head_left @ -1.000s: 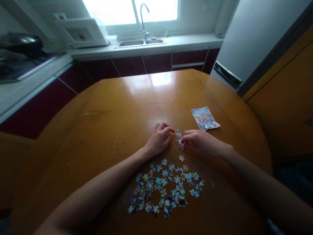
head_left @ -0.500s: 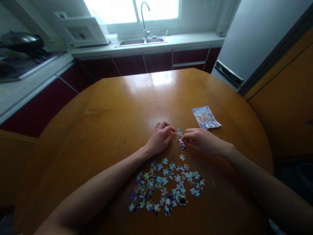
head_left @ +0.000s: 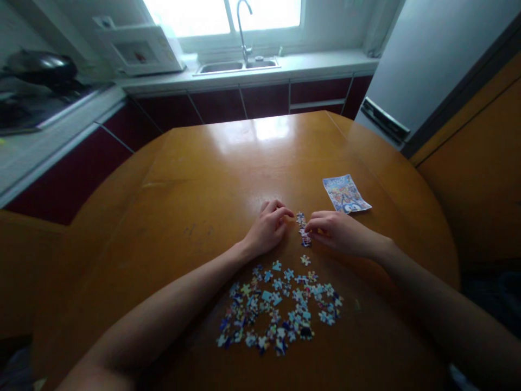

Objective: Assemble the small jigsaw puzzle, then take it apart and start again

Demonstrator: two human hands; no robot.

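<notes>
A narrow strip of joined jigsaw pieces (head_left: 302,221) lies on the table between my two hands. My right hand (head_left: 334,231) is at its right edge, thumb and fingers closed together on a jigsaw piece at the lower part of the strip; the fingers partly cover it. To the left, my left hand (head_left: 269,228) rests on the table with loosely bent fingers apart and nothing in them, the index fingertip just short of the strip. One loose jigsaw piece (head_left: 305,260) lies just below the strip. Nearer me is a spread of many loose jigsaw pieces (head_left: 266,296).
A printed picture sheet (head_left: 347,193) lies beyond my right hand on the wooden table (head_left: 228,174). Behind the table run a counter with a sink (head_left: 222,67) and a white microwave (head_left: 140,51). A pan (head_left: 40,66) sits on the stove at left; a fridge (head_left: 443,60) stands at right.
The whole view has shifted slightly with my head. Both hands keep almost the same place, my right fingers still at the strip's right edge.
</notes>
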